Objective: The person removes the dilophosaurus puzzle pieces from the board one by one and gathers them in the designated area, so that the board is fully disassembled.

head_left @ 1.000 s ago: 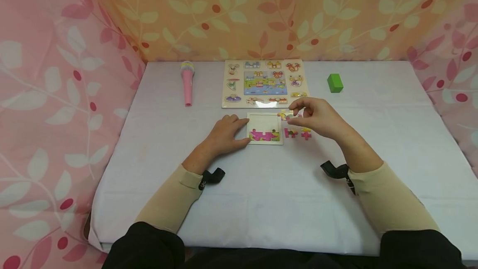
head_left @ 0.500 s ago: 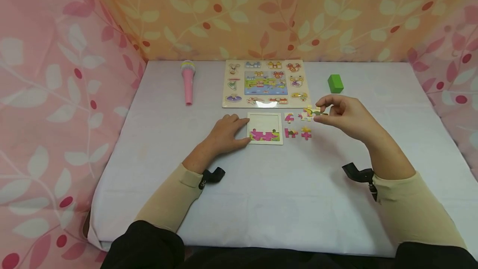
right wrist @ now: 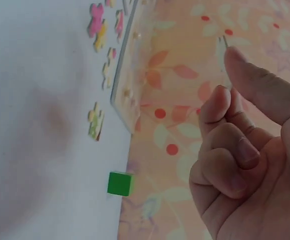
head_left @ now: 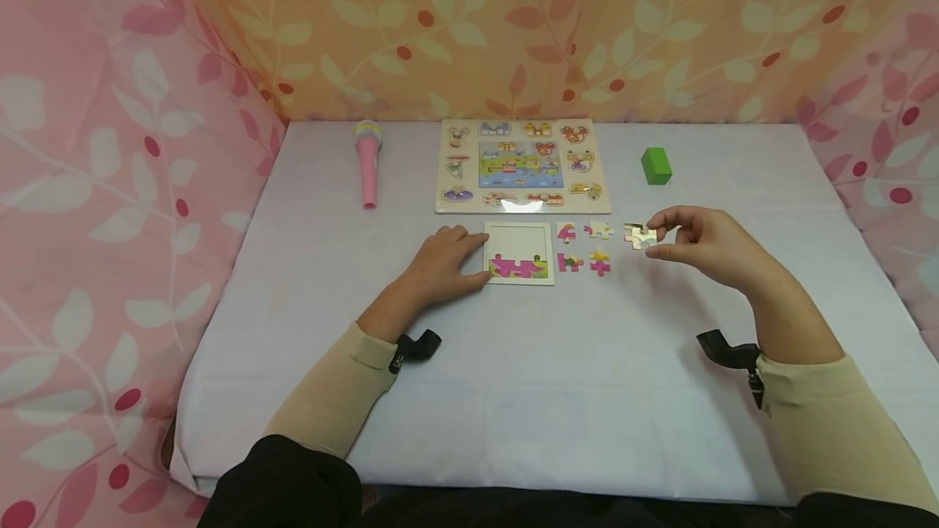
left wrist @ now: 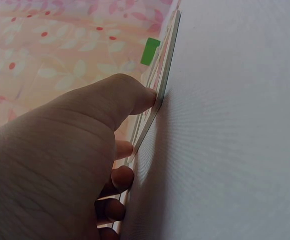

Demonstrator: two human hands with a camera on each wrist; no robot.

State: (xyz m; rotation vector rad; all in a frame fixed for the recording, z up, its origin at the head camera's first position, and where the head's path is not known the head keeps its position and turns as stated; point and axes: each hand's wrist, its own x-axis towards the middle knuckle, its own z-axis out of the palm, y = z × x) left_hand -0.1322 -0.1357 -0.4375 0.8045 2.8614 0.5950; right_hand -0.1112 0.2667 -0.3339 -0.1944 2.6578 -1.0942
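My left hand point(head_left: 438, 266) rests at the left edge of a small puzzle tray point(head_left: 517, 226), with thumb and index finger touching its rim. In the left wrist view the thumb presses the rim of the tray point(left wrist: 168, 60). Joined pink pieces point(head_left: 517, 269) fill the tray's lower part. Between thumb and index finger my right hand point(head_left: 707, 244) pinches a glossy puzzle piece point(head_left: 643, 239) above the table. The right wrist view has it nearly edge-on. Under it lies a yellow-green piece point(right wrist: 96, 121). Other loose pieces, including a pink one point(head_left: 569, 262), lie right of the tray.
A larger picture puzzle board point(head_left: 522, 200) lies behind the tray. A pink toy microphone point(head_left: 368, 169) is at the back left and a green block point(head_left: 657, 165) at the back right. Patterned curtains point(head_left: 469, 31) stand behind and beside the white table.
My right hand has moved right from the loose pieces beside the tray, with the held puzzle piece now farther right and tilted to the light. The left hand and tray have stayed put.
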